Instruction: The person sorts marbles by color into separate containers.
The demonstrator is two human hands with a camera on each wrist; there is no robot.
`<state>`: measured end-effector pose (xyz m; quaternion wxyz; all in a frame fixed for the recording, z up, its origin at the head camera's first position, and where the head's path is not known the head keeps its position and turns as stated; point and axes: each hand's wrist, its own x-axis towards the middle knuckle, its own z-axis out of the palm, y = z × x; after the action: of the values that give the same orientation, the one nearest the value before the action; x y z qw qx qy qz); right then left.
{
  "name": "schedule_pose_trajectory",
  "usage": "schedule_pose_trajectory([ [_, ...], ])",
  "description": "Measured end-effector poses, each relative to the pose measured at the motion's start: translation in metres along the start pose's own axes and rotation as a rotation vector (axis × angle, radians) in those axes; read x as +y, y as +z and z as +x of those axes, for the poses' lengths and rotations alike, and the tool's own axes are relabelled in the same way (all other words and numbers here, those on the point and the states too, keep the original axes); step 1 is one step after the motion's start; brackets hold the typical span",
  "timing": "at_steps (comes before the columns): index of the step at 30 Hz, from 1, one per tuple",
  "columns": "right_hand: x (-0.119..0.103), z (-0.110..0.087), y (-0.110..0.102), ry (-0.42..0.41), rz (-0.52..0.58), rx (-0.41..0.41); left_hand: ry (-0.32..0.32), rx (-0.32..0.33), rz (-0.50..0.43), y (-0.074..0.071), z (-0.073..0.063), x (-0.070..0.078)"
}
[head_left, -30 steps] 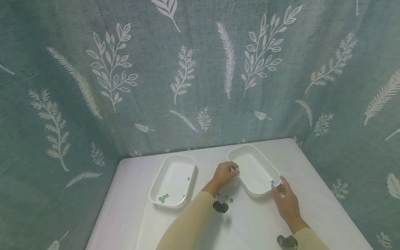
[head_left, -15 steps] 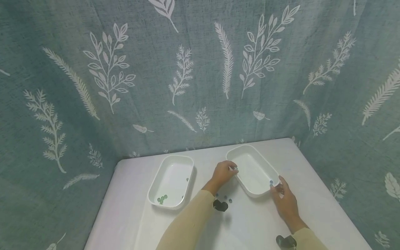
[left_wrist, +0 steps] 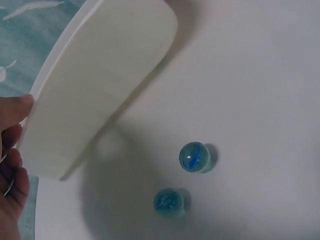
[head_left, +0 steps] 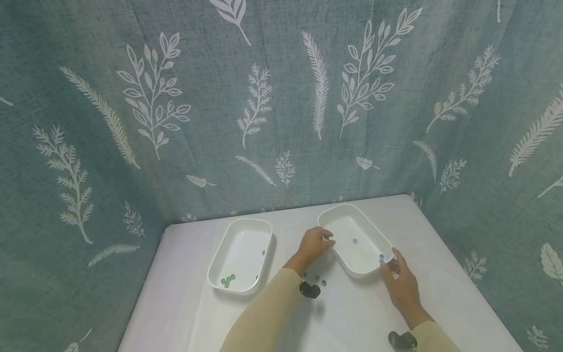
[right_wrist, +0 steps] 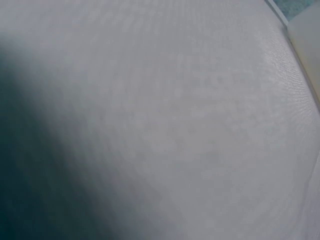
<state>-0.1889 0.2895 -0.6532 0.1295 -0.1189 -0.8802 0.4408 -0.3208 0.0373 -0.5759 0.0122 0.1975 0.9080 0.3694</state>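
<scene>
A white tray stands on the right of the table in the head view. My left hand is at its left rim, the loosely bent fingertips just over the edge with nothing between them. A blue marble lies on the tray floor, and more blue marbles are in its near right corner. At that corner my right hand holds the rim between thumb and fingers. In the left wrist view, two clear marbles with blue swirls rest on the table below the tray's outer wall. The right wrist view does not show the right hand.
Another white tray stands to the left, with several green marbles in its near left corner and a few by its right wall. Blue marbles lie on the white table near the left cuff. A patterned curtain surrounds the table.
A blue marble has left my left fingertips and now lies on the right tray's floor. Both hands stay at the tray's rim.
</scene>
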Motion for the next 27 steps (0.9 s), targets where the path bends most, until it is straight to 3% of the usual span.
schedule_pose_trajectory([
  [10, -0.005, 0.003, -0.001, 0.005, -0.015, -0.012, -0.014, 0.018, -0.053, -0.009, -0.017, -0.008],
  [27, 0.000, 0.001, -0.003, -0.021, -0.009, 0.000, 0.036, -0.005, 0.046, -0.027, -0.056, -0.036],
])
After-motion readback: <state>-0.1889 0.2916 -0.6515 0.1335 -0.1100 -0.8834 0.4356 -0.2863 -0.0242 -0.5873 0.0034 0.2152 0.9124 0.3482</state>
